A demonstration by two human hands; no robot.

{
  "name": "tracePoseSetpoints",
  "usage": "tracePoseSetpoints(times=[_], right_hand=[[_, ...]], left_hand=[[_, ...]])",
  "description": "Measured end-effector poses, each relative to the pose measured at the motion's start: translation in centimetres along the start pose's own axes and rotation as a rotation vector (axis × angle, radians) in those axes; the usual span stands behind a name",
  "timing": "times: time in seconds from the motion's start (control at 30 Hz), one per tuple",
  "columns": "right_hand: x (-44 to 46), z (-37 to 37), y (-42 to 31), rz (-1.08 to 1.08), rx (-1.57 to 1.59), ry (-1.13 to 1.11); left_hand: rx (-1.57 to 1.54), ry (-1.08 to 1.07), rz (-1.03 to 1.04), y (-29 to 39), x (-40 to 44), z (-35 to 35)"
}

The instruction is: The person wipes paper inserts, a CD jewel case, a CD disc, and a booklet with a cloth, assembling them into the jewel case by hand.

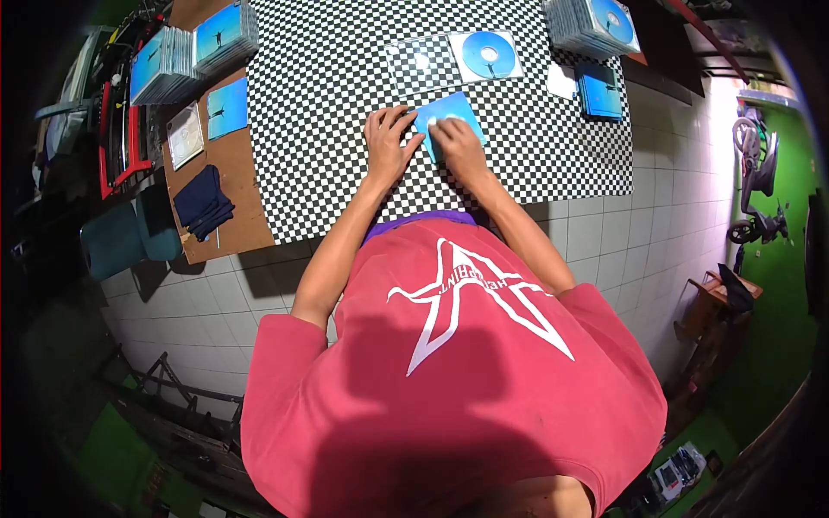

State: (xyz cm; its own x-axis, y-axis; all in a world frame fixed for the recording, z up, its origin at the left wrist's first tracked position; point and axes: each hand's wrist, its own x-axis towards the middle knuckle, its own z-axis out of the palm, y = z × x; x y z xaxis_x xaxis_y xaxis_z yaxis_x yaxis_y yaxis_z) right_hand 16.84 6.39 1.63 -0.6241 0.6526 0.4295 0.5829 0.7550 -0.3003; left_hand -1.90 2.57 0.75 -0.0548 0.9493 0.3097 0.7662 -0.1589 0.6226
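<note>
A blue cover booklet point(453, 107) lies flat on a black-and-white checkered cloth in front of me. My left hand point(390, 145) rests at its left edge, fingers spread and holding nothing. Curled over the middle of the booklet, my right hand point(460, 148) pinches a small white wad point(433, 123), perhaps tissue or cloth, against the surface. Just beyond lies an opened CD case: its clear lid point(420, 66) is on the left, and a blue disc point(489, 55) sits in the tray on the right.
Stacked CD cases point(162, 67) stand at the far left, and another stack point(596, 24) at the far right. Blue booklets point(599, 91) lie on the right beside a white piece point(562, 81). Dark folded fabric point(203, 202) rests on the brown table edge, near a green chair point(117, 237).
</note>
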Motion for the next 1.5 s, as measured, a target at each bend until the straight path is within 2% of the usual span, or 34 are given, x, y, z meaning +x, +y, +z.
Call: tracePoseSetpoints(times=[0.1, 0.17, 0.2, 0.3, 0.37, 0.4, 0.47, 0.5, 0.57, 0.67, 0.73, 0.8, 0.83, 0.9, 0.97, 1.13, 1.23, 1.33, 1.5], right_hand=[[1.3, 0.6, 0.9, 0.187, -0.069, 0.045], [0.5, 1.0, -0.6, 0.252, -0.022, -0.059], [-0.5, 0.9, -1.5, 0.147, 0.012, -0.013], [-2.6, 0.5, -1.2, 0.009, 0.029, -0.027], [-1.3, -0.6, -0.2, 0.087, -0.025, -0.045], [-0.6, 0.1, 0.6, 0.171, -0.018, 0.049], [0.6, 0.7, 0.8, 0.278, -0.022, 0.075], [0.7, 0.8, 0.2, 0.302, 0.0, 0.014], [-0.8, 1.6, -1.2, 0.134, 0.083, -0.005], [-1.3, 1.6, 0.4, 0.044, 0.042, 0.029], [0.8, 0.9, 2.7, 0.287, 0.025, 0.101], [2.4, 1.4, 4.1, 0.431, -0.036, 0.153], [2.4, 1.5, 3.3, 0.429, -0.056, 0.107], [1.5, 1.6, 1.5, 0.263, 0.0, 0.051], [0.2, 1.7, 0.0, 0.165, -0.007, 0.083], [2.7, 1.3, 3.9, 0.337, -0.007, 0.076], [1.8, 1.1, 3.8, 0.304, -0.03, 0.076], [-1.7, -0.1, 2.1, 0.305, -0.005, 0.094], [-6.2, -1.3, -1.3, 0.331, -0.017, -0.002]], left_hand=[[0.01, -0.003, -0.004, 0.0, -0.1, 0.0], [0.01, 0.001, 0.0, -0.2, -0.1, 0.1], [0.009, 0.006, 0.006, -0.3, -0.1, 0.3], [-0.021, -0.011, -0.013, 0.0, 0.0, -0.2], [0.008, -0.007, -0.003, -0.2, -0.1, 0.0], [0.003, -0.016, 0.001, -0.1, 0.0, -0.2], [0.001, -0.02, -0.012, 0.0, -0.3, -0.1], [0.001, -0.021, -0.015, 0.0, -0.3, -0.1], [0.01, -0.015, -0.008, -0.4, 0.0, 0.2], [0.011, -0.004, 0.004, -0.5, -0.2, 0.3], [-0.035, -0.032, -0.013, -0.3, -0.1, 0.1], [-0.027, -0.032, -0.005, -0.3, -0.1, 0.0], [-0.02, -0.035, -0.004, -0.2, -0.3, 0.0], [-0.014, -0.03, 0.005, -0.2, -0.1, 0.1], [-0.019, -0.035, -0.002, -0.1, -0.2, 0.0], [0.014, -0.059, 0.001, -0.2, -0.2, 0.1], [0.062, -0.037, 0.048, -0.1, -0.4, 0.2], [0.08, -0.048, 0.063, 0.0, -0.4, 0.1], [0.147, -0.071, 0.061, 0.0, -0.7, 0.4]])
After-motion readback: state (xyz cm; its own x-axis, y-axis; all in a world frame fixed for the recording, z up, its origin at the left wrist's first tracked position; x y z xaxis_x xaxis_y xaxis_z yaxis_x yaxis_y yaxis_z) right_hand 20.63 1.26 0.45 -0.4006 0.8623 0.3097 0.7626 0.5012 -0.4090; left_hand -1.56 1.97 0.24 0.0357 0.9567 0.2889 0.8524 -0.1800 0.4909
